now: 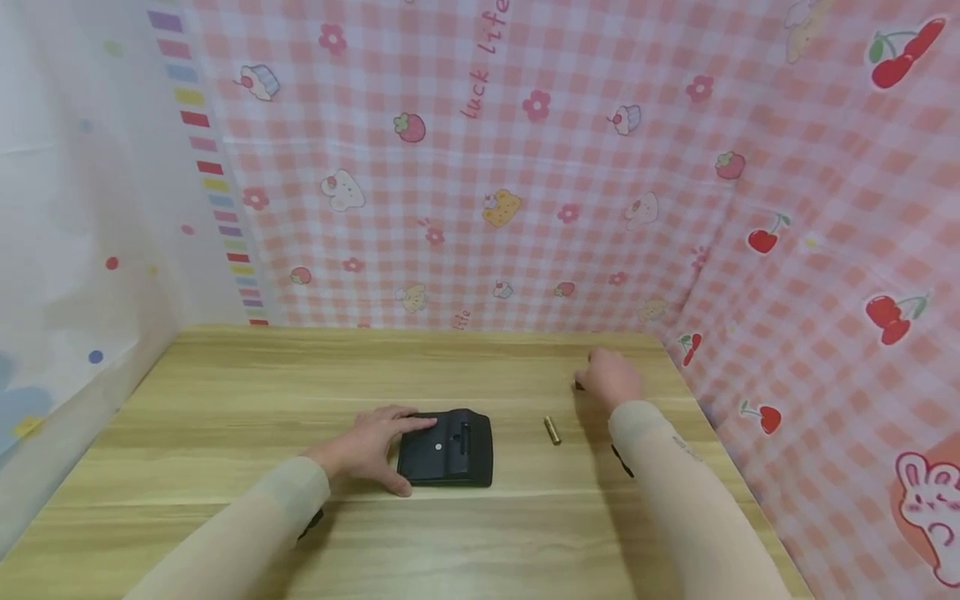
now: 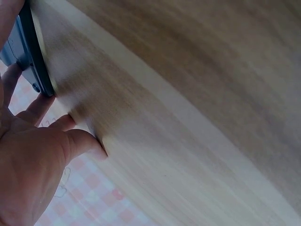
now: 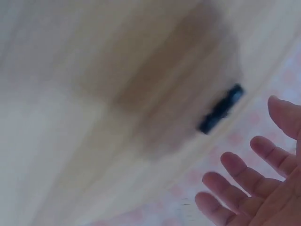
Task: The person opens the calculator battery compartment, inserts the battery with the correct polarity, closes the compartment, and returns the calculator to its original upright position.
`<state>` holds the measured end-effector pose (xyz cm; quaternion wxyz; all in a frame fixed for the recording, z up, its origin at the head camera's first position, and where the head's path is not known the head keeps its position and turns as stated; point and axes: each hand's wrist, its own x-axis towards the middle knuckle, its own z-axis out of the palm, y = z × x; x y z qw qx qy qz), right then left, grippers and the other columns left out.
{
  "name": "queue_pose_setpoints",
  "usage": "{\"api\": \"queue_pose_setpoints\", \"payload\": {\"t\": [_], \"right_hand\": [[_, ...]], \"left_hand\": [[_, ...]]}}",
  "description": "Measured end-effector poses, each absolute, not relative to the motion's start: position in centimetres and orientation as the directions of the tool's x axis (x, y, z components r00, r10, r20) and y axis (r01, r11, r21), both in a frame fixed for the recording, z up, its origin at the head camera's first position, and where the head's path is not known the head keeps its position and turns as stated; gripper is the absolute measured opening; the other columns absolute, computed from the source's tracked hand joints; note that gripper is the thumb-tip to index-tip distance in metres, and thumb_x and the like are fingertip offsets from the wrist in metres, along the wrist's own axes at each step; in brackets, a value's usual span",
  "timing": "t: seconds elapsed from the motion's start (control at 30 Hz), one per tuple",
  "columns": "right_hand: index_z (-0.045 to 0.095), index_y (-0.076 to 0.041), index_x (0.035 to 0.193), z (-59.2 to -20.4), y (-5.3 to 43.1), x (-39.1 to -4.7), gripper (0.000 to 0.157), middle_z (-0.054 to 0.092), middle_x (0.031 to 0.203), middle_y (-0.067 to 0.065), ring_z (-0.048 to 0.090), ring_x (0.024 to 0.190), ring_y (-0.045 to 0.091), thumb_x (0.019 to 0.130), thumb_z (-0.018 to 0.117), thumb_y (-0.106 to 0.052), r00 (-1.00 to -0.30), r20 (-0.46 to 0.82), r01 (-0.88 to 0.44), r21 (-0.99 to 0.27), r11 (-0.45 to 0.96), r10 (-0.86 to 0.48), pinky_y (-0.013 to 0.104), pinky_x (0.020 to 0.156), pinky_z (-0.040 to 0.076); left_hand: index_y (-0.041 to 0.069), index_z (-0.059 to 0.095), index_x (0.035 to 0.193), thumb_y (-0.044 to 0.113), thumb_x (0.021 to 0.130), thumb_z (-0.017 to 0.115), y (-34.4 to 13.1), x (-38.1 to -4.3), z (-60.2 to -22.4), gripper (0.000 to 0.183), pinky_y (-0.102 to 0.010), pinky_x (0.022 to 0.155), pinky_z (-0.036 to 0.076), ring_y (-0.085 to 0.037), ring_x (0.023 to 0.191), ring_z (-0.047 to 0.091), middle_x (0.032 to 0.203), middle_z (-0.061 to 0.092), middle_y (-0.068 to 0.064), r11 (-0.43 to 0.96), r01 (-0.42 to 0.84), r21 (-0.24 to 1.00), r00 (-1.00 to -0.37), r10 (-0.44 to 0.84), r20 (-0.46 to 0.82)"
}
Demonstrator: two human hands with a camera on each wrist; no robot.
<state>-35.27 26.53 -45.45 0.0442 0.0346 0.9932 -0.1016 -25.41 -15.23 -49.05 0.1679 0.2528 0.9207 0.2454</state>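
A black device that looks like a calculator (image 1: pixel 423 467), back side up, lies on the table with a narrow slot visible in its raised part. My left hand (image 1: pixel 367 446) rests on its left side, index finger across the top and thumb by the near left corner. In the left wrist view, fingertips touch the edge of the calculator (image 2: pixel 35 52). Over at the right, my right hand (image 1: pixel 615 381) is above a small black strip-like piece (image 3: pixel 221 109). Its fingers are spread and apart from that piece in the right wrist view. Between the hands lies a gold-coloured battery (image 1: pixel 552 431).
The wooden table (image 1: pixel 225 400) ends at a pink checked cloth (image 1: pixel 465 250) at the back and right. A white cloth with coloured dots (image 1: pixel 75 317) hangs along the left side.
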Motion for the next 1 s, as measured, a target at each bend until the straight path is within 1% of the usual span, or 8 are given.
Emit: {"api": "queue_pose_setpoints", "payload": {"t": [0.07,0.17,0.37,0.53,0.67,0.77,0.87,1.0], "right_hand": [[0.062,-0.003,0.144,-44.6,25.9,-35.1,0.051,0.070,0.139,0.023,0.073,0.114,0.040,0.105,0.065,-0.036,-0.995,-0.098,0.034,-0.197,0.980,0.015,0.059,0.093,0.060],[0.062,-0.006,0.146,-43.3,24.9,-34.6,0.052,0.069,0.142,0.020,0.070,0.122,0.042,0.105,0.067,-0.038,-0.992,-0.115,-0.021,-0.192,0.981,-0.044,0.061,0.098,0.058],[0.065,-0.009,0.142,-41.9,23.2,-32.4,0.050,0.069,0.143,0.017,0.067,0.128,0.042,0.103,0.072,-0.038,-0.974,-0.184,-0.095,-0.180,0.979,-0.128,0.063,0.105,0.053],[0.070,-0.011,0.134,-42.2,22.5,-30.8,0.042,0.073,0.137,0.013,0.069,0.125,0.038,0.101,0.074,-0.036,-0.960,-0.212,-0.156,-0.150,0.976,-0.185,0.062,0.104,0.052],[0.070,-0.009,0.133,-42.8,22.1,-29.8,0.037,0.073,0.136,0.013,0.069,0.125,0.036,0.102,0.071,-0.030,-0.948,-0.237,-0.164,-0.202,0.966,-0.211,0.061,0.108,0.051],[0.069,-0.007,0.133,-43.4,21.8,-29.4,0.036,0.072,0.136,0.014,0.070,0.123,0.035,0.104,0.069,-0.029,-0.941,-0.264,-0.152,-0.235,0.960,-0.213,0.060,0.106,0.054],[0.070,-0.007,0.131,-44.1,21.4,-29.3,0.036,0.073,0.133,0.014,0.070,0.120,0.033,0.103,0.071,-0.029,-0.940,-0.270,-0.145,-0.234,0.961,-0.207,0.058,0.102,0.057],[0.071,-0.006,0.128,-45.2,20.9,-29.3,0.035,0.077,0.120,0.011,0.073,0.105,0.025,0.099,0.077,-0.025,-0.945,-0.263,-0.137,-0.230,0.964,-0.197,0.053,0.098,0.059]], "left_hand": [[0.028,0.046,0.164,0.037,0.074,0.100,-15.3,-25.4,-49.0,0.106,-0.081,0.123,0.015,-0.049,0.160,0.026,0.173,0.034,-0.018,0.749,0.376,0.546,-0.818,0.545,-0.185],[0.029,0.046,0.163,0.036,0.073,0.101,-15.4,-25.3,-49.0,0.106,-0.083,0.122,0.013,-0.049,0.160,0.026,0.173,0.033,-0.018,0.745,0.366,0.557,-0.820,0.542,-0.186],[0.030,0.046,0.163,0.037,0.072,0.101,-15.4,-25.3,-49.3,0.107,-0.082,0.123,0.013,-0.048,0.160,0.026,0.173,0.034,-0.017,0.747,0.360,0.558,-0.823,0.536,-0.187],[0.031,0.046,0.163,0.037,0.072,0.102,-15.4,-25.3,-49.4,0.107,-0.083,0.123,0.012,-0.049,0.160,0.026,0.173,0.034,-0.017,0.746,0.356,0.562,-0.824,0.535,-0.188],[0.032,0.046,0.163,0.037,0.071,0.102,-15.4,-25.5,-49.5,0.107,-0.083,0.123,0.012,-0.049,0.160,0.026,0.173,0.034,-0.017,0.749,0.355,0.559,-0.825,0.533,-0.190],[0.032,0.046,0.163,0.037,0.071,0.102,-15.4,-25.5,-49.5,0.107,-0.082,0.123,0.012,-0.048,0.160,0.026,0.173,0.034,-0.016,0.752,0.354,0.555,-0.825,0.531,-0.193],[0.032,0.046,0.163,0.038,0.071,0.101,-15.4,-25.6,-49.6,0.107,-0.082,0.123,0.013,-0.048,0.160,0.026,0.173,0.034,-0.016,0.753,0.362,0.550,-0.824,0.535,-0.190],[0.032,0.046,0.163,0.039,0.072,0.101,-15.4,-25.7,-49.6,0.106,-0.082,0.123,0.015,-0.047,0.160,0.027,0.172,0.035,-0.016,0.753,0.376,0.539,-0.820,0.541,-0.184]]}}
